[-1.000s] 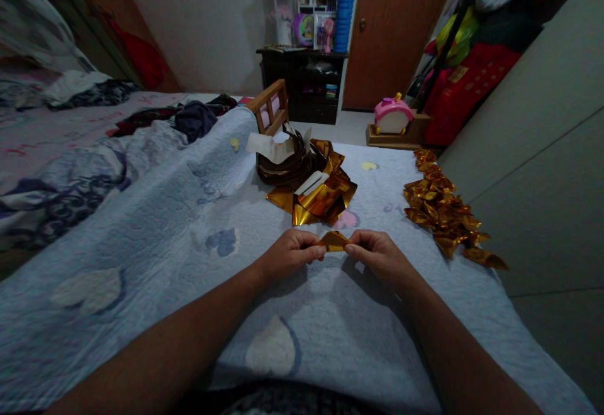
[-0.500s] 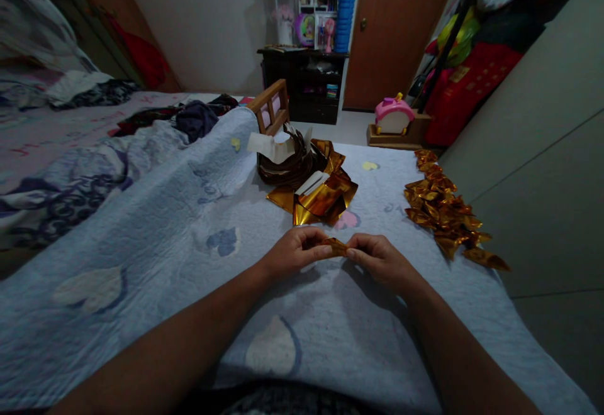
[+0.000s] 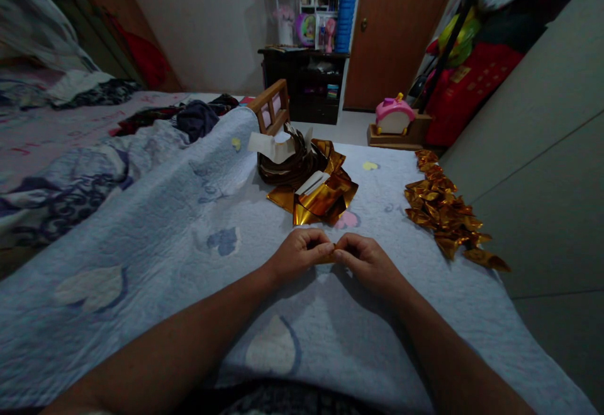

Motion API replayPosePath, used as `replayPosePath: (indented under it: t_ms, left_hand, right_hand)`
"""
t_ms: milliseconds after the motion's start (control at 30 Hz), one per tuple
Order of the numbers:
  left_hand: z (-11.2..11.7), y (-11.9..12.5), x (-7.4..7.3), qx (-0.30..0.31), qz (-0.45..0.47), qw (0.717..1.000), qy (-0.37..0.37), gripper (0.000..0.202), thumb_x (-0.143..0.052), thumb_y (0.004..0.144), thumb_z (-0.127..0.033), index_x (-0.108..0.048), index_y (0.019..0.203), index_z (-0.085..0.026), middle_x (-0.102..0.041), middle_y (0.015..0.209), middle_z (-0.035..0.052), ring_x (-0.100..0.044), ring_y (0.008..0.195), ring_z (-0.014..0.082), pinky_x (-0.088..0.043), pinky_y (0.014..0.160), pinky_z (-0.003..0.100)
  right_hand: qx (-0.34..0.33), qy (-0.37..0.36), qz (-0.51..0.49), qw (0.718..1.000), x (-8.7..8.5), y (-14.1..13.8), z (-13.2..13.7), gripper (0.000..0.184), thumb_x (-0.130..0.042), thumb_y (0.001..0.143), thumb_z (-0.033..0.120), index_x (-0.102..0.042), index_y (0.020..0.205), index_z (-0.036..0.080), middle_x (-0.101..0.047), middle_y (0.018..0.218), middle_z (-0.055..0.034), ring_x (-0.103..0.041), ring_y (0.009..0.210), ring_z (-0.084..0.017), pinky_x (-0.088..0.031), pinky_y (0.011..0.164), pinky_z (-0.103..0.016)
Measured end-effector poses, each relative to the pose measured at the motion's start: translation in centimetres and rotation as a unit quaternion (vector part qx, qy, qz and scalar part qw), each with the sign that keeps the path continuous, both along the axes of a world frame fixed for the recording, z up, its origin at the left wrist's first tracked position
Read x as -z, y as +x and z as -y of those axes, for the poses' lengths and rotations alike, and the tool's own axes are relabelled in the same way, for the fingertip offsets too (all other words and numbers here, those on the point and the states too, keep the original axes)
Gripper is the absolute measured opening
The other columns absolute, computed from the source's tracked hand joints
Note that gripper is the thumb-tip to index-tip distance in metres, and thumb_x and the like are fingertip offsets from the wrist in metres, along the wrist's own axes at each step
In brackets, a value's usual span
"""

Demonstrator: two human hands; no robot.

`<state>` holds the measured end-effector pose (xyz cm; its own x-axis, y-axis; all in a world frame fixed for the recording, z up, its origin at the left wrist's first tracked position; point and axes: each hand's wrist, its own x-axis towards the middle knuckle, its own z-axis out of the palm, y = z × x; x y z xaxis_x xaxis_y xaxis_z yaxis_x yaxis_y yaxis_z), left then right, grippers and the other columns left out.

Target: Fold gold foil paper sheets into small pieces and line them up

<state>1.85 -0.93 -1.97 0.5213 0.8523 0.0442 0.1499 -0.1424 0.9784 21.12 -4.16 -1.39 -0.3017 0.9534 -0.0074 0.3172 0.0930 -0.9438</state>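
Note:
Between my hands is a small piece of gold foil paper (image 3: 324, 259), mostly covered by my fingers. My left hand (image 3: 298, 254) is closed, pinching its left part between thumb and fingers. My right hand (image 3: 364, 260) pinches the other end, its fingertips close against the left ones. Just beyond my hands lie loose gold foil sheets (image 3: 325, 198), some curled, with pale backing showing. Behind them sits a dark brown bundle of paper (image 3: 283, 166) with whitish sheets sticking out. At the right edge of the bed is a pile of folded gold foil pieces (image 3: 443, 210).
A pale blue quilt (image 3: 189, 295) with heart shapes covers the bed. Rumpled clothes and bedding (image 3: 136, 144) lie to the left. Past the bed's far edge stand a pink toy (image 3: 394, 116), a dark cabinet (image 3: 302, 88) and a wooden door (image 3: 399, 31).
My right hand has moved left, close against my left fingertips. Less of the gold foil paper shows between them. The loose sheets and the pile look the same.

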Motion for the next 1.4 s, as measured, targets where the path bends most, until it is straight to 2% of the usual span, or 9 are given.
replayPosePath:
  t_ms: [167, 333, 567, 733, 933, 1033, 1167, 1400]
  left_hand:
    - [0.3, 0.3, 0.0, 0.018, -0.015, 1.000, 0.000, 0.037, -0.063, 0.089, -0.047, -0.064, 0.072, -0.013, -0.052, 0.066, -0.0016, -0.046, 0.061, 0.0106, -0.034, 0.057, 0.023]
    - [0.4, 0.2, -0.1, 0.018, -0.002, 1.000, 0.015, 0.039, -0.062, 0.090, -0.045, -0.061, 0.067, -0.014, -0.050, 0.063, -0.0019, -0.044, 0.060, 0.0106, -0.033, 0.056, 0.023]
    - [0.6, 0.0, -0.4, 0.003, 0.008, 1.000, 0.007, 0.039, -0.060, 0.090, -0.044, -0.057, 0.065, -0.015, -0.048, 0.061, -0.0024, -0.043, 0.057, 0.0100, -0.033, 0.055, 0.023]
    - [0.4, -0.2, -0.4, -0.020, 0.014, 1.000, -0.003, 0.038, -0.061, 0.089, -0.044, -0.053, 0.064, -0.016, -0.047, 0.060, -0.0027, -0.042, 0.057, 0.0098, -0.034, 0.055, 0.023]
    - [0.2, -0.2, -0.2, -0.046, 0.027, 0.997, -0.049, 0.040, -0.063, 0.087, -0.046, -0.052, 0.064, -0.016, -0.046, 0.061, -0.0022, -0.042, 0.057, 0.0096, -0.031, 0.054, 0.023]
    - [0.2, -0.1, -0.1, -0.057, 0.037, 0.996, -0.060, 0.041, -0.064, 0.088, -0.047, -0.052, 0.064, -0.016, -0.043, 0.060, -0.0031, -0.038, 0.056, 0.0089, -0.029, 0.052, 0.022]
    - [0.3, 0.2, 0.0, -0.058, 0.039, 0.996, -0.047, 0.039, -0.062, 0.088, -0.045, -0.052, 0.064, -0.016, -0.044, 0.061, -0.0028, -0.039, 0.056, 0.0093, -0.030, 0.053, 0.023]
    - [0.4, 0.7, 0.0, -0.044, 0.045, 0.996, -0.058, 0.047, -0.060, 0.088, -0.053, -0.050, 0.061, -0.016, -0.044, 0.061, -0.0027, -0.040, 0.057, 0.0096, -0.032, 0.053, 0.023]
  right_hand:
    - [-0.016, 0.005, 0.010, 1.000, 0.1, -0.2, 0.1, 0.023, -0.059, 0.086, 0.035, -0.058, 0.070, 0.019, -0.051, 0.064, 0.0021, -0.045, 0.061, -0.012, -0.034, 0.058, -0.026]
    - [-0.028, -0.012, -0.015, 0.999, 0.2, -0.4, 0.2, 0.021, -0.060, 0.085, 0.035, -0.062, 0.073, 0.018, -0.053, 0.065, 0.0014, -0.046, 0.062, -0.013, -0.036, 0.058, -0.027]
    - [-0.044, -0.043, -0.022, 0.998, 0.3, -0.1, 0.2, 0.032, -0.059, 0.088, 0.043, -0.057, 0.068, 0.018, -0.046, 0.060, 0.0035, -0.040, 0.057, -0.010, -0.031, 0.053, -0.025]
    - [-0.062, -0.069, -0.020, 0.995, -0.1, 0.7, 0.2, 0.033, -0.059, 0.088, 0.046, -0.056, 0.070, 0.018, -0.046, 0.060, 0.0042, -0.038, 0.055, -0.010, -0.029, 0.051, -0.024]
    - [-0.062, -0.073, -0.006, 0.995, -0.2, 1.3, 0.1, 0.039, -0.057, 0.089, 0.050, -0.052, 0.065, 0.019, -0.042, 0.057, 0.0049, -0.035, 0.051, -0.009, -0.027, 0.050, -0.024]
    - [-0.054, -0.077, -0.039, 0.995, 0.0, 1.1, 0.1, 0.038, -0.061, 0.088, 0.051, -0.055, 0.070, 0.018, -0.046, 0.060, 0.0041, -0.038, 0.054, -0.009, -0.029, 0.051, -0.024]
    - [-0.040, -0.076, -0.132, 0.988, 0.4, 0.4, 0.1, 0.035, -0.071, 0.083, 0.050, -0.060, 0.091, 0.018, -0.055, 0.075, 0.0017, -0.048, 0.063, -0.011, -0.038, 0.057, -0.024]
    - [-0.008, -0.078, -0.149, 0.986, 0.6, -0.5, 0.0, 0.029, -0.071, 0.083, 0.045, -0.059, 0.080, 0.019, -0.050, 0.066, 0.0045, -0.042, 0.057, -0.010, -0.033, 0.054, -0.024]
